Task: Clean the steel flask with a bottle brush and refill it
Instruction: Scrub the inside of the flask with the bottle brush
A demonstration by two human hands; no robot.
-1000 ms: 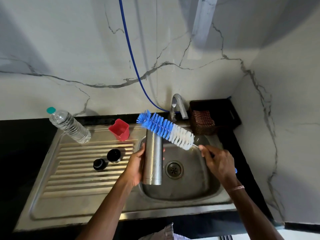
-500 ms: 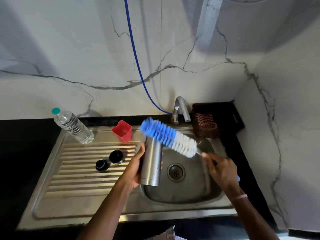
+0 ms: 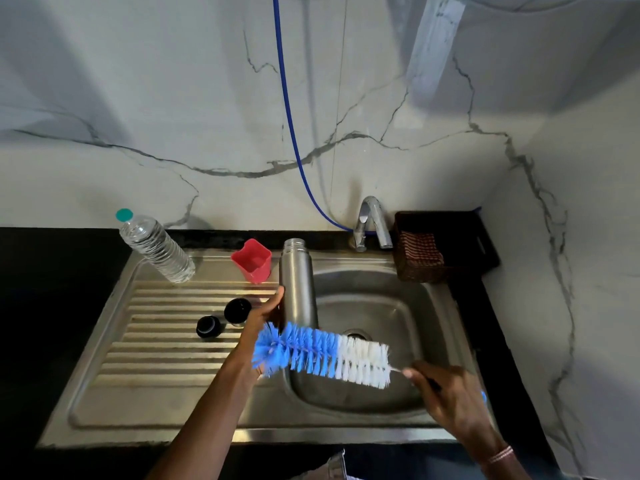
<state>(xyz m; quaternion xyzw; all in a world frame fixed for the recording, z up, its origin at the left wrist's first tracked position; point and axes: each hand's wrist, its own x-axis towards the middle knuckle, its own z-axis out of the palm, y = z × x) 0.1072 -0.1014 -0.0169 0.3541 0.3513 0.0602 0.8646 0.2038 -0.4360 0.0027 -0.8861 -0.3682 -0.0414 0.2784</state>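
— What does the left hand (image 3: pixel 260 322) have?
— It grips the steel flask (image 3: pixel 298 282). The thumb lies on the flask's left side. The other fingers go round behind it, so I cannot see them. The flask stands upright, and its open mouth is above the fingers. Its bottom is hidden.
— Hidden by what?
— By the bottle brush (image 3: pixel 322 355). The right hand (image 3: pixel 450 400) holds it by the handle, with the fingers curled round and the forefinger pointing along the wire stem. The brush lies nearly level in front of the flask's lower part. The white bristles are next to the right fingers, and the blue bristles are far from them, over the left wrist. The brush is outside the flask.
— And around the hands?
— Both are over the sink (image 3: pixel 388 306). Left of the left fingers, on the draining board (image 3: pixel 156 341), are a small black cap (image 3: pixel 207 327) and a bigger black lid (image 3: pixel 237 311). Beyond them stand a red cup (image 3: pixel 252 259) and a clear water bottle (image 3: pixel 156 247). Beyond the right fingers are the tap (image 3: pixel 370 220) and a dark basket (image 3: pixel 420 254).
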